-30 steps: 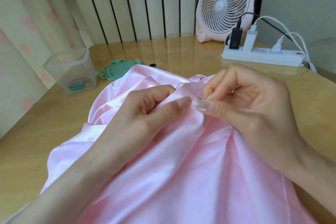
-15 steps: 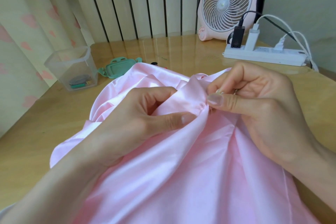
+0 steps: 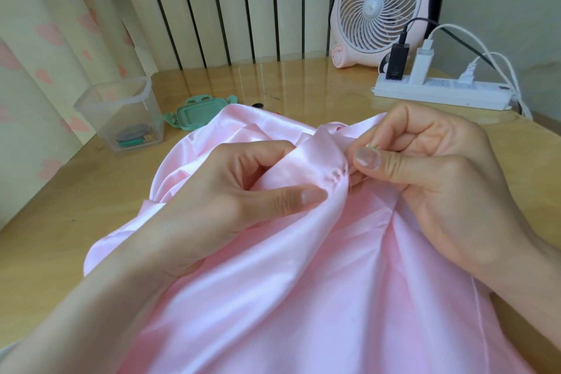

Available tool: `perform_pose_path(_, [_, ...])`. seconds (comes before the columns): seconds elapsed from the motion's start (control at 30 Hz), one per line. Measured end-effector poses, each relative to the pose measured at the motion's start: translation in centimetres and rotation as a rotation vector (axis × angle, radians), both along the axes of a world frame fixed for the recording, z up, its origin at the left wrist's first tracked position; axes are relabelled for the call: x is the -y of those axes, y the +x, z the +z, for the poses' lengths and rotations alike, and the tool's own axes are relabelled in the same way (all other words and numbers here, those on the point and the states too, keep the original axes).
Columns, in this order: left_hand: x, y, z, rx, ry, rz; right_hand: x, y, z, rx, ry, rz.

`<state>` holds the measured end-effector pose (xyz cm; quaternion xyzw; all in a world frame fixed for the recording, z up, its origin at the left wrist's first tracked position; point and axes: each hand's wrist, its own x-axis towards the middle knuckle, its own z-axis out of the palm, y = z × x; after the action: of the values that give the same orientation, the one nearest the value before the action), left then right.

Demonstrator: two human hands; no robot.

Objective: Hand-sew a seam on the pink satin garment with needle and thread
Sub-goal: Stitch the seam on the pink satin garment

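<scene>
The pink satin garment [image 3: 303, 267] lies bunched over the wooden table and runs down toward me. My left hand [image 3: 230, 200] pinches a raised fold of the satin between thumb and curled fingers. A short row of small puckered stitches [image 3: 335, 179] shows on that fold. My right hand [image 3: 434, 179] sits just right of the stitches with thumb and fingers pinched together at the cloth. The needle itself is hidden inside that pinch; only a thin thread [image 3: 349, 188] hangs below it.
A clear plastic box [image 3: 121, 112] with sewing bits stands at the left, its green lid [image 3: 197, 112] beside it. At the back right stand a pink fan [image 3: 379, 6] and a white power strip [image 3: 440, 94] with plugs and cables. Curtains hang at left.
My right hand has drawn slightly right, away from the fold, uncovering the stitches. My left thumb slid lower on the fold. The view shifted a little.
</scene>
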<state>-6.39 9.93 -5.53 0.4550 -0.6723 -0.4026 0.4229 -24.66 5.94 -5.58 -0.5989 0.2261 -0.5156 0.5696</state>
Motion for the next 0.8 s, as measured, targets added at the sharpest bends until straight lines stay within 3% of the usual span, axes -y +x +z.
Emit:
perform_pose_path(0.37, [0.08,0.21,-0.13,0.022,-0.005,-0.017,-0.37,0.12,0.22,0.052,0.098,0.055])
perform_pose_path(0.8, [0.07,0.3,-0.32,0.062,-0.031,-0.015,0.13,-0.19,0.33,0.017,0.049,0.065])
